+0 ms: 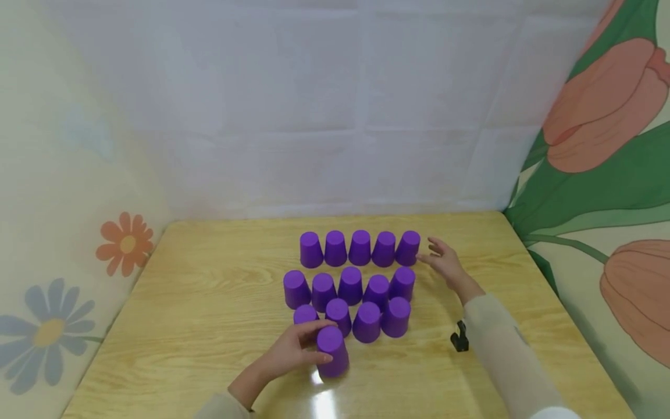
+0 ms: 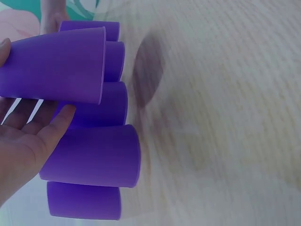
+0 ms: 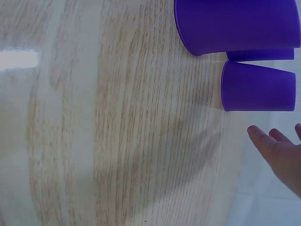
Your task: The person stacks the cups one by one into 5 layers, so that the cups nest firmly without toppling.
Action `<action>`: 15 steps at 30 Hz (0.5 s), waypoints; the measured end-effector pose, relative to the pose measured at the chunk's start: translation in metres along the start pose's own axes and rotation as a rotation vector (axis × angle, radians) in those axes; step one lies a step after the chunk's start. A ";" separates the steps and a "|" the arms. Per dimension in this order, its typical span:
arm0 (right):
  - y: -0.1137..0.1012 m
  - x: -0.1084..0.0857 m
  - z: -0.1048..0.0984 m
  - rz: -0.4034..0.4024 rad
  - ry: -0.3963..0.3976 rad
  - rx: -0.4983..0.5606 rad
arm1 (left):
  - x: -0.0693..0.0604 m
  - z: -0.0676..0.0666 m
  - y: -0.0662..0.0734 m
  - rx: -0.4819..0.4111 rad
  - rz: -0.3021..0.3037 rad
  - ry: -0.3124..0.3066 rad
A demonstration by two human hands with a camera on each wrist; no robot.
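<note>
My left hand [image 1: 288,352] grips an upside-down purple cup [image 1: 333,352] in front of the other cups. In the left wrist view this held cup [image 2: 54,66] is raised off the table, its shadow lying apart from its rim. My right hand [image 1: 444,265] is beside the rightmost cup [image 1: 408,248] of the back row, fingers loosely extended and nothing in them. The right wrist view shows a small gap between those fingers [image 3: 263,141] and the nearest cup [image 3: 258,88]. Behind the held cup, a front-row cup [image 1: 305,314] is partly hidden by my left hand.
Several more upside-down purple cups stand in three rows, including a middle-row cup [image 1: 349,286] and a front-row cup [image 1: 366,323]. A small black clip-like object [image 1: 460,338] lies near my right forearm on the wooden table [image 1: 209,291]. White sheeting [image 1: 293,116] hangs behind the table.
</note>
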State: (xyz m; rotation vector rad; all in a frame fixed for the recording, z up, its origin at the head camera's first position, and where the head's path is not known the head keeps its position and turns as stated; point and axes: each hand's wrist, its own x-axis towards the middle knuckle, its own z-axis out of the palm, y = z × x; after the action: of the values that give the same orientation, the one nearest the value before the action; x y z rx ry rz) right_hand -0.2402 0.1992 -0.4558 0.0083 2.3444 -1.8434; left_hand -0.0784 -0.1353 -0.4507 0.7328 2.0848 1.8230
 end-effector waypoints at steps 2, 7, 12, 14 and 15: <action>0.000 -0.004 0.000 -0.021 -0.009 0.009 | 0.002 -0.002 0.003 0.005 0.015 -0.012; 0.000 -0.013 0.000 -0.057 -0.029 0.033 | 0.004 -0.006 0.015 0.023 -0.005 -0.026; 0.004 -0.020 -0.001 -0.068 -0.055 0.053 | 0.006 -0.009 0.023 0.001 -0.013 -0.039; 0.005 -0.024 -0.001 -0.067 -0.060 0.057 | 0.007 -0.011 0.026 0.001 0.013 -0.045; 0.005 -0.025 0.000 -0.068 -0.060 0.058 | 0.007 -0.013 0.027 0.009 0.027 -0.046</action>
State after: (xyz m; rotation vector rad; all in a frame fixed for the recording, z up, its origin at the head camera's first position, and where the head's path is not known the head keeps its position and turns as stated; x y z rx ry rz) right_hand -0.2146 0.2032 -0.4573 -0.1197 2.2777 -1.9140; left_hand -0.0860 -0.1399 -0.4212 0.8013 2.0655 1.7945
